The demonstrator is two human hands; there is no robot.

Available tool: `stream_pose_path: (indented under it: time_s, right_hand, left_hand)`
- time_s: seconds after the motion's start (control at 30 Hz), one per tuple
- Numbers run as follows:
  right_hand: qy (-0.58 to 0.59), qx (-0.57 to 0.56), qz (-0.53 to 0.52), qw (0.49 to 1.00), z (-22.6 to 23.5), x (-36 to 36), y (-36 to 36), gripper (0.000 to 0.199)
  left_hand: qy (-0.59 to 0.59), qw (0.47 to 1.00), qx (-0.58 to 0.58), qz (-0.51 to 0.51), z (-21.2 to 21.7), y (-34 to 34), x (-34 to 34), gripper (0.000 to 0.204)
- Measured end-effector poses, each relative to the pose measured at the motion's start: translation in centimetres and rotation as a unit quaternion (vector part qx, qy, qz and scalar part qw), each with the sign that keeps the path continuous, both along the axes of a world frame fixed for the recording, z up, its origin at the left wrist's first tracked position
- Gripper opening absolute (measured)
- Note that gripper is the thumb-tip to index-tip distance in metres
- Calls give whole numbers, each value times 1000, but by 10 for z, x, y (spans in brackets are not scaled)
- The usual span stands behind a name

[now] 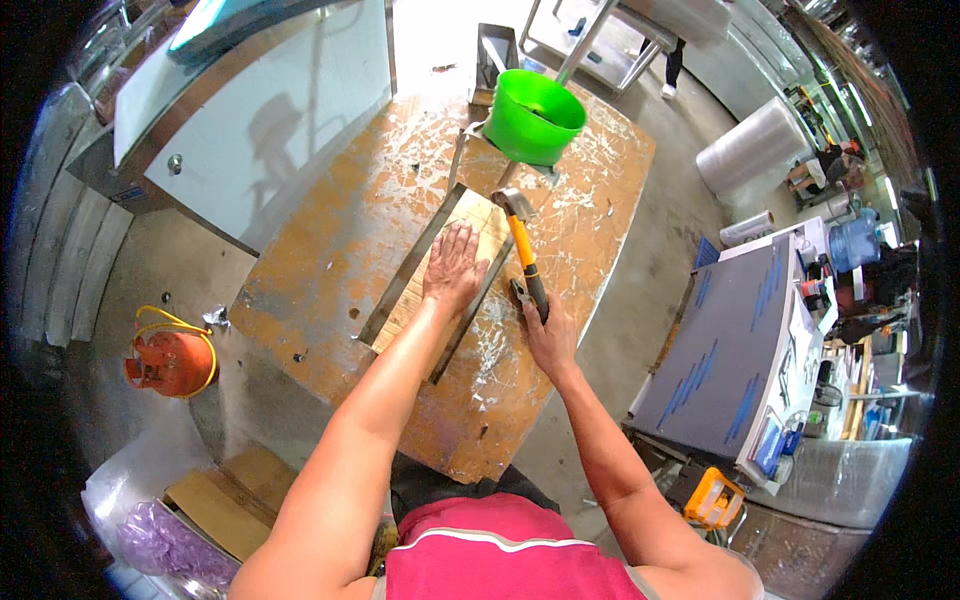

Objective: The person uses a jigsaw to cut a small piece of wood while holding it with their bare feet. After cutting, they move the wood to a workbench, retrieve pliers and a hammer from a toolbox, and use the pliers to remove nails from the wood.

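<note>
Pressing flat, open left hand (453,268) pins board (478,232); right hand (549,335) grips hammer (524,250) near table (330,250) edge.

My hammer (522,250), orange handle with black grip and steel head, lies angled with its head at the far end, over the frame's (425,268) right rail. The frame, long grey metal around a pale panel, lies flat mid-table.

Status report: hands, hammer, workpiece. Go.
Left hand flat on wooden panel. Right hand gripping hammer, head over panel's far end. Green bucket just beyond.
</note>
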State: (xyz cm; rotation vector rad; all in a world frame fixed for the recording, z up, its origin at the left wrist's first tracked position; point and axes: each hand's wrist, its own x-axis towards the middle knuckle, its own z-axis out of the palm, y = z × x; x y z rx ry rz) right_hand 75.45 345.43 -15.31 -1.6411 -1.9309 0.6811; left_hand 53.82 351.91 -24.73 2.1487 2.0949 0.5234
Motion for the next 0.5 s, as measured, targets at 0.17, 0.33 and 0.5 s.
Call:
stream_pose_path:
  time_s: [0.17,0.33,0.5]
  right_hand:
    - [-8,-13,-66,998,-17,-26,20,37]
    - [-108,-113,-49,986,-16,-40,30,34]
    - [-62,-7,-53,997,-8,-46,16,36]
  left_hand:
    - [9,1000,-10,1,-6,-1,-1,63]
    - [6,1000,-3,2,2,-2,-1,63]
    - [-3,1000,-13,2,1,-3,-1,62]
